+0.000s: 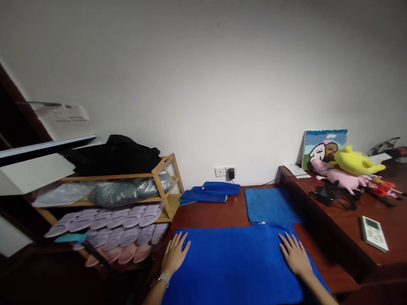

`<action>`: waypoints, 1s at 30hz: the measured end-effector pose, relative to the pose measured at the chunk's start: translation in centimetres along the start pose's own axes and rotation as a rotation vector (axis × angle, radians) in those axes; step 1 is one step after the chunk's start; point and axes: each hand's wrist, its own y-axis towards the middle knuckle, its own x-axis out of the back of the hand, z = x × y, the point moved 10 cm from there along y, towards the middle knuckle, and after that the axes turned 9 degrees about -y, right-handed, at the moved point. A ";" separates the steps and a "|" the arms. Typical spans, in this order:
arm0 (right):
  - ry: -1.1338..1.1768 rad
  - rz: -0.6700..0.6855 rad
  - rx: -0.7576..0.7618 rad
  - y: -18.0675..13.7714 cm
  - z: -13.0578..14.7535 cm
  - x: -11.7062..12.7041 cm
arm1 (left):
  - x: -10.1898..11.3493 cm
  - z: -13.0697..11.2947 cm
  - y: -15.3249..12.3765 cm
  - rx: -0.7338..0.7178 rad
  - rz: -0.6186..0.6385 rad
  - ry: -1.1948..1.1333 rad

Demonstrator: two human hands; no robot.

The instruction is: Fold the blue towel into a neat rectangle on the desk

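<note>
A large blue cloth (235, 267) lies spread, smooth and roughly rectangular, over a reddish-brown table (193, 218). It runs between and beneath the wearer's two bare hands: the left hand (176, 253) rests palm down near its far left corner, the right hand (295, 257) near its far right corner. Both hands are flat with fingers a little spread, pressing on fabric rather than gripping it; a pale band (164, 278) circles the left wrist. The cloth's far edge meets a lighter blue, flat cloth (273, 205) with a soft-looking surface. To the left of that, loosely folded blue cloths (210, 192) with green edging lie against the wall, below a socket plate (219, 171) and a black plug (232, 173). Along the right side rises a higher brown surface (333, 220), its dark side like a step; on it are a white remote (374, 234), tangled black cables (345, 201), pink (341, 176) and yellow (358, 163) plush toys, and a fuzzy dog picture (326, 148). At left, a slatted wooden rack (163, 159) carries a black fabric bag (116, 156), shiny plastic-wrapped bundles (121, 192) and rows of ridged lilac and pink slippers (119, 217)
</note>
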 end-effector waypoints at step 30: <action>-0.199 0.272 -0.149 19.1 0.6 -3.1 | -2.8 4.2 3.3 -0.056 -0.023 0.181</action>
